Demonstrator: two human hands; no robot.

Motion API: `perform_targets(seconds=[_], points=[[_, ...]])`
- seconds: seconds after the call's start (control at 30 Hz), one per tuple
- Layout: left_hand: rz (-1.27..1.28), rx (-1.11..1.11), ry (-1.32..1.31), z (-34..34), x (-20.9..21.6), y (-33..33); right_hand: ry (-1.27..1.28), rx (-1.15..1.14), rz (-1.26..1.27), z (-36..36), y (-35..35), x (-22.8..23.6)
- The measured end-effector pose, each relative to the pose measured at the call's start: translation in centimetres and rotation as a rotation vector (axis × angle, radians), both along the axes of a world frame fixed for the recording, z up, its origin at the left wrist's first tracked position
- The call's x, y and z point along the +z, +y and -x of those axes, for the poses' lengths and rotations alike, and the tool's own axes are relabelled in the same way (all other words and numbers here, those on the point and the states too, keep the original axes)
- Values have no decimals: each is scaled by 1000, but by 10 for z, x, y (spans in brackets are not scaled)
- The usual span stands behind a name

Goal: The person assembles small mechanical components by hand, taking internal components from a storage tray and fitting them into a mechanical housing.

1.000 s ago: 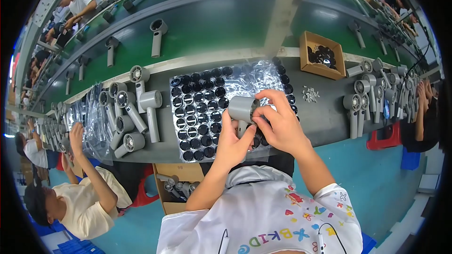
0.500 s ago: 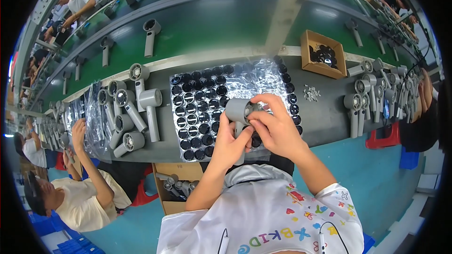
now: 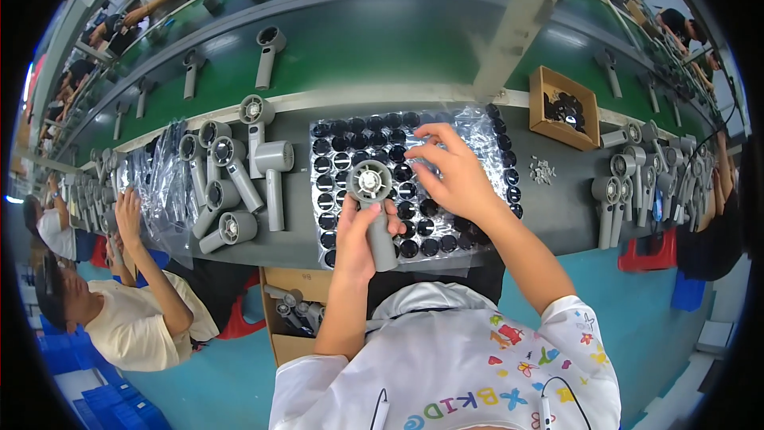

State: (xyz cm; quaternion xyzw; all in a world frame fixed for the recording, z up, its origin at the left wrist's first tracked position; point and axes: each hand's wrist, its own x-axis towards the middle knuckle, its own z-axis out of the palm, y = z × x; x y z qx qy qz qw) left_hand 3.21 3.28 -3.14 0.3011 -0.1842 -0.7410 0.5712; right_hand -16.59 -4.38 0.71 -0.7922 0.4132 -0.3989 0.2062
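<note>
A grey handheld fan [image 3: 383, 248] stands upright in my left hand [image 3: 356, 237], whose fingers wrap round its handle just below the round head. White inner parts show in the head's open mouth, facing me. My right hand [image 3: 458, 179] hovers to the right of the fan with its fingers spread and nothing between them. Beneath both hands lies a sheet of clear plastic [image 3: 477, 139] bearing rows of glossy black round caps [image 3: 342, 162]. The nearest caps to my right fingertips are partly covered by the hand.
Several grey fans [image 3: 274, 183] lie left of the sheet, more [image 3: 609, 207] at right. A cardboard box [image 3: 585, 137] of black parts and a pile of small pale pieces [image 3: 543, 172] sit at right. Behind runs a green conveyor [image 3: 342, 56]. A co-worker [image 3: 151, 310] sits at left.
My right hand has let go of the fan's head and moved up and away, fingers opening. My left hand has shifted left and down the handle, turning the fan's mouth toward me.
</note>
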Motion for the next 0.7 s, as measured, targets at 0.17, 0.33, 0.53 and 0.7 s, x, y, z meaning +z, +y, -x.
perform_targets(seconds=[0.17, 0.33, 0.53, 0.7], points=[[16, 7, -17, 3, -3, 1, 283, -35, -9, -10, -23, -18], [20, 8, -60, 6, 1, 1, 154, 26, -132, 4, -33, -26], [46, 0, 12, 0, -4, 3, -945, -9, -877, 19, -32, 3], [40, -15, -24, 1, -1, 2, -1250, 52, -1133, 37, -8, -6]])
